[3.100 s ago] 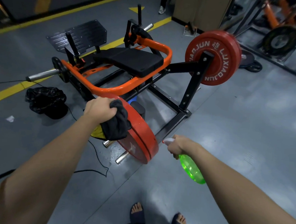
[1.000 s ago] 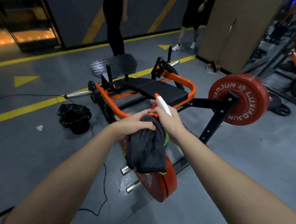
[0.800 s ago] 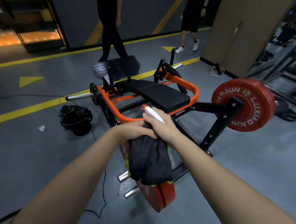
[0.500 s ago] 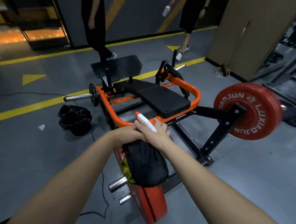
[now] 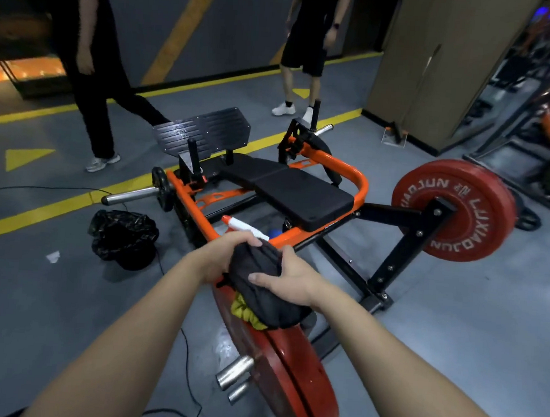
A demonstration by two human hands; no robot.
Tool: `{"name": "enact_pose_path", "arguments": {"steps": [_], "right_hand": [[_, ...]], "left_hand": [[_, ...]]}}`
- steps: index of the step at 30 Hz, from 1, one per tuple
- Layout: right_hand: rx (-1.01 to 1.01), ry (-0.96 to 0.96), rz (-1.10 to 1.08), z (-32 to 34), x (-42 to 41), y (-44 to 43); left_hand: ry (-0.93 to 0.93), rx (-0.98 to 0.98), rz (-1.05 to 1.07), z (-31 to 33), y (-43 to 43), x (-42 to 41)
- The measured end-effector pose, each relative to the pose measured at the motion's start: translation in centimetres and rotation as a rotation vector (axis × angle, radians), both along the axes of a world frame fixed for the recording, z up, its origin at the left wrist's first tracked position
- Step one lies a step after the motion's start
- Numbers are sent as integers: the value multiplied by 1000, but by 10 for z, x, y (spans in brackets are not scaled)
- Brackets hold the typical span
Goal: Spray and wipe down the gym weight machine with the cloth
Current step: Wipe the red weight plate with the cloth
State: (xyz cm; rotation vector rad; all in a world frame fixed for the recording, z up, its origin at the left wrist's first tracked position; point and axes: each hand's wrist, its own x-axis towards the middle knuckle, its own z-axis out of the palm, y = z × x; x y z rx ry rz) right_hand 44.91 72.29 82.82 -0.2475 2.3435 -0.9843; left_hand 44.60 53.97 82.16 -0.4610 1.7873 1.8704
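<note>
Currently the bundled black fabric cloth (image 5: pixel 262 291) sits between left grip (image 5: pixel 222 260) and right grip (image 5: pixel 292 277), both curled around it.

Between left hand (image 5: pixel 220 258) and right hand (image 5: pixel 293 277): cloth (image 5: pixel 258 273), over near plate (image 5: pixel 289 370). Beyond: seat pad (image 5: pixel 300 193). On floor left of frame (image 5: pixel 362 188): bag (image 5: pixel 123 237); far plate (image 5: pixel 493 196) right.

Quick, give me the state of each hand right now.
Left hand: closed, gripping the bunched black fabric cloth.
Right hand: closed round the same cloth; its hold on the white-nozzled spray bottle cannot be told.
</note>
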Motion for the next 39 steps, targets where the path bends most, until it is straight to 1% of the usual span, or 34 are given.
{"name": "enact_pose_path", "arguments": {"steps": [2, 5, 8, 10, 12, 13, 14, 15, 16, 18, 20, 22, 25, 27, 29, 32, 33, 36, 38, 39], "right_hand": [[3, 134, -59, 5, 2, -12], [-2, 332, -294, 16, 8, -17], [7, 388, -520, 22, 12, -4], [107, 396, -575, 15, 14, 6], [240, 344, -519, -3, 22, 8], [277, 283, -456, -14, 29, 5], [293, 206, -385, -27, 36, 0], [308, 150, -325, -41, 45, -6], [338, 137, -285, -54, 53, -13], [427, 192, -247, -72, 65, -28], [458, 243, -221, -84, 72, -38], [403, 291, -257, -90, 76, -42], [293, 336, -369, -99, 72, -39], [283, 397, -431, -111, 68, -40], [295, 535, -489, -120, 67, -45], [300, 709, -587, -133, 58, -56], [303, 728, -598, -135, 53, -59], [341, 694, -587, -135, 36, -69], [362, 680, -562, -136, 28, -77], [363, 676, -549, -137, 24, -81]], "left_hand": [[52, 120, 12, -3, -14, -2], [95, 142, 57, -8, -32, -10], [122, 59, 117, -16, -43, -15], [175, -34, 142, -25, -41, -12], [227, -119, 171, -39, -39, -8], [250, -183, 187, -51, -39, -8], [264, -275, 182, -62, -38, -8], [279, -375, 128, -71, -36, -8], [280, -464, 38, -75, -31, -4], [326, -609, -132, -84, -20, 4], [479, -649, -162, -96, -8, 7], [581, -622, -154, -113, -1, 7], [546, -455, -146, -127, 3, 5], [468, -440, -67, -130, 8, 3], [366, -458, -18, -129, 8, 4], [292, -342, 11, -140, 2, -9], [281, -297, 20, -147, -1, -12], [289, -208, 66, -153, -7, -18], [215, -144, 81, -150, -7, -25], [154, -144, 78, -148, -9, -29]]}}
